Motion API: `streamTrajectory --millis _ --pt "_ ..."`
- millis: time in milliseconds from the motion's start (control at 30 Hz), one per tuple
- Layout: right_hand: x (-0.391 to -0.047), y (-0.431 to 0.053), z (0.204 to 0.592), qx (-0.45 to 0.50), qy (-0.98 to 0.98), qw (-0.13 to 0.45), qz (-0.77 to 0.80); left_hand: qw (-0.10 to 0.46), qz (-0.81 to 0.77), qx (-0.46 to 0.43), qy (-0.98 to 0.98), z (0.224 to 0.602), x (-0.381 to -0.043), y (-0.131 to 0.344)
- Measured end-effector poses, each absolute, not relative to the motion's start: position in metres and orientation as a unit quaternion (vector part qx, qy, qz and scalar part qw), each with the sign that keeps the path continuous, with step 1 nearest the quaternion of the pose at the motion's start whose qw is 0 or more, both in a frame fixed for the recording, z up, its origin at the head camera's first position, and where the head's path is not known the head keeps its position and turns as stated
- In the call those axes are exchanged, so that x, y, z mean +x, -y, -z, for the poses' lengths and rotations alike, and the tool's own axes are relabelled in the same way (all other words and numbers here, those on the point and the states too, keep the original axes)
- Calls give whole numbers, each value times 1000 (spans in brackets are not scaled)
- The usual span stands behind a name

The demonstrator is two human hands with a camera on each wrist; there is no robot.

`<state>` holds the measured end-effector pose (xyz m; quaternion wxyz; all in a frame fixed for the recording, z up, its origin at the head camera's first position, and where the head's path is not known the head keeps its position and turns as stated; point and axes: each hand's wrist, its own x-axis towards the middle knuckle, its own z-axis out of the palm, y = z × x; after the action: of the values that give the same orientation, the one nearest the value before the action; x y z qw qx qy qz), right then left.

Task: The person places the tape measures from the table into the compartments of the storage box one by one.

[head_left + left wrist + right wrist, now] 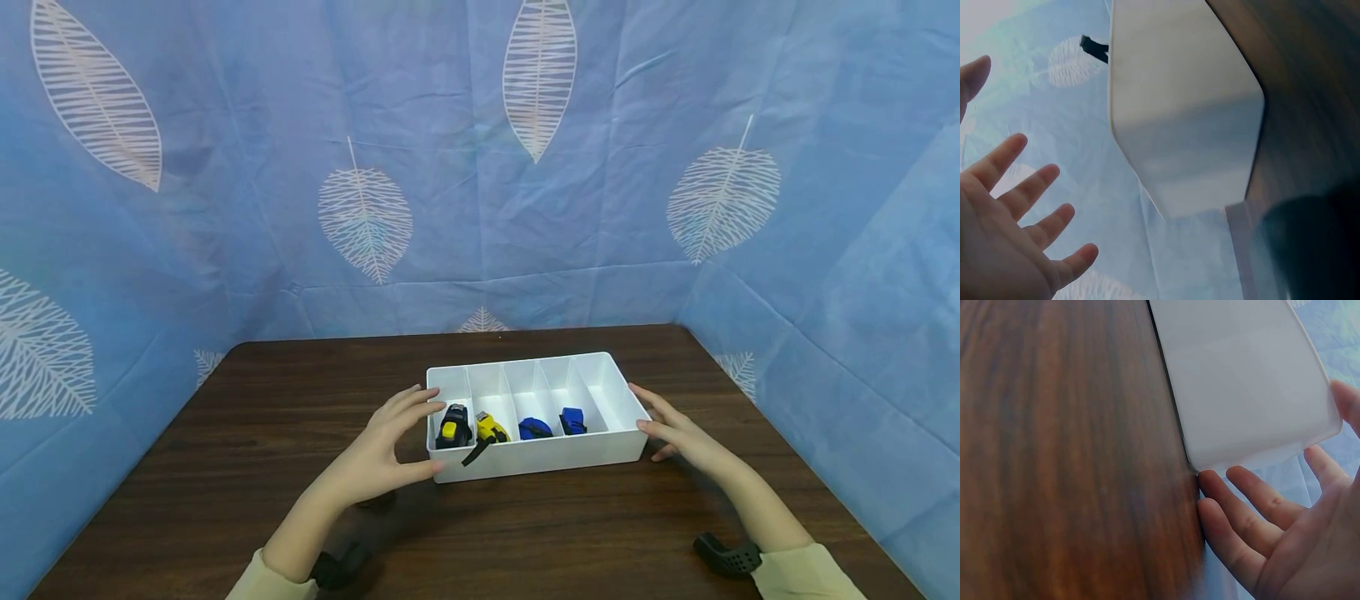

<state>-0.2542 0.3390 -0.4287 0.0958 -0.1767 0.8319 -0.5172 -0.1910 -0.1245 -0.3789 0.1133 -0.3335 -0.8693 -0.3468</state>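
Observation:
A white compartment box point(536, 456) sits on the table, slightly turned. Its left compartment holds a black and yellow tape measure point(453, 428). Beside that is a yellow tape measure point(489, 427), its black strap hanging over the front wall. Two small blue objects, a rounded one point(535, 428) and a boxier one point(573, 420), lie in the following compartments; the rightmost one is bare. My left hand point(386, 442) is spread around the box's left end, apart from it in the left wrist view. At the right end, my right hand point(686, 435) has its extended fingers point(1260, 497) against or very near the corner.
The dark wooden table point(247, 450) extends around the box. A blue curtain point(435, 200) with white leaf prints hangs behind it and along both sides. Black wrist devices point(727, 557) sit at both sleeves.

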Motion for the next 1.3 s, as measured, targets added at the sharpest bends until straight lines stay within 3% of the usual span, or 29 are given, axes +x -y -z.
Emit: streamTrajectory --millis 900,1300 --pt "-254 -340 429 -186 -831 90 516 32 385 -283 878 399 -200 177" --pt "-255 -340 430 -182 -833 92 514 -38 394 -249 884 409 -204 184"
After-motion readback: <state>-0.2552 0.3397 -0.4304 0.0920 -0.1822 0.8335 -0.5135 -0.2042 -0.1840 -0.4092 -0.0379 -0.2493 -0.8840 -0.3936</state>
